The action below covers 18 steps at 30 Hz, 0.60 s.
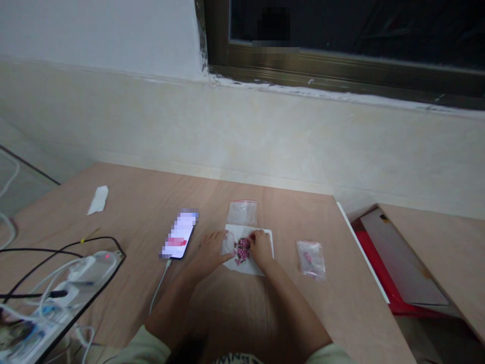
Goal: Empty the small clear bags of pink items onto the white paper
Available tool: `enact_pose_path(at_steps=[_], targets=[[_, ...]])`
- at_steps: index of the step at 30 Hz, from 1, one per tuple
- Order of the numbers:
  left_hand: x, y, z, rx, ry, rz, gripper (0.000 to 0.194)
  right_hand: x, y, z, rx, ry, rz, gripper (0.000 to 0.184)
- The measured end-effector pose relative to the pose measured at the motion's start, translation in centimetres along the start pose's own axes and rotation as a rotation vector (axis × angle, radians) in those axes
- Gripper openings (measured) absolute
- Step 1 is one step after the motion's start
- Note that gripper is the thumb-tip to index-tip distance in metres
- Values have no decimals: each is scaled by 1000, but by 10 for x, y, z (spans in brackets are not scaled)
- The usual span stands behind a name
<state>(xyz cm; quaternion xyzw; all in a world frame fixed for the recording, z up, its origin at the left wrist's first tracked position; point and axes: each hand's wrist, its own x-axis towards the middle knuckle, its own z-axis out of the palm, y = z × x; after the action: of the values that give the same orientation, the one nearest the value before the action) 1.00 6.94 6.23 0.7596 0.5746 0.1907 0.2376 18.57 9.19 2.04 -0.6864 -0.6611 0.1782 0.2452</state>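
Observation:
Both my hands rest on a white sheet of paper [265,236] near the middle of the wooden table [144,212]. A small heap of pink beads [241,249] lies on the sheet between them. My left hand [210,250] lies on the sheet's left edge with fingers pointing at the beads. My right hand [260,246] is curled, its fingertips pinched at the top of the bead heap; what they hold is too small to make out. An empty clear zip bag with a pink strip [242,212] lies just behind the sheet.
A lit phone [180,236] on a white cable lies left of the sheet. A second small bag with pink bits [311,259] lies to the right. A power strip with cables [71,275] sits at the left edge, a white scrap [98,199] farther back. Red and grey boards [394,273] fill the gap on the right.

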Motion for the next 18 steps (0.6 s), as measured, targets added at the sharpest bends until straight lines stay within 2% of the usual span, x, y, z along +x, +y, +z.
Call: enact_pose_path(at_steps=[2, 7, 10, 12, 18], targets=[[1, -2, 3, 12, -7, 5, 52, -3, -7, -4, 42, -5, -8, 10], [0, -1, 6, 28, -39, 1, 54, -16, -25, -11, 220, 9, -138, 13], [-4, 3, 2, 17, -49, -8, 53, -21, -19, -10, 128, 79, -19, 17], [-8, 7, -3, 11, -58, -10, 53, -22, -10, -8, 46, 70, 49, 15], [-20, 13, -9, 9, -35, -18, 51, -20, 1, -3, -63, 8, 52, 10]])
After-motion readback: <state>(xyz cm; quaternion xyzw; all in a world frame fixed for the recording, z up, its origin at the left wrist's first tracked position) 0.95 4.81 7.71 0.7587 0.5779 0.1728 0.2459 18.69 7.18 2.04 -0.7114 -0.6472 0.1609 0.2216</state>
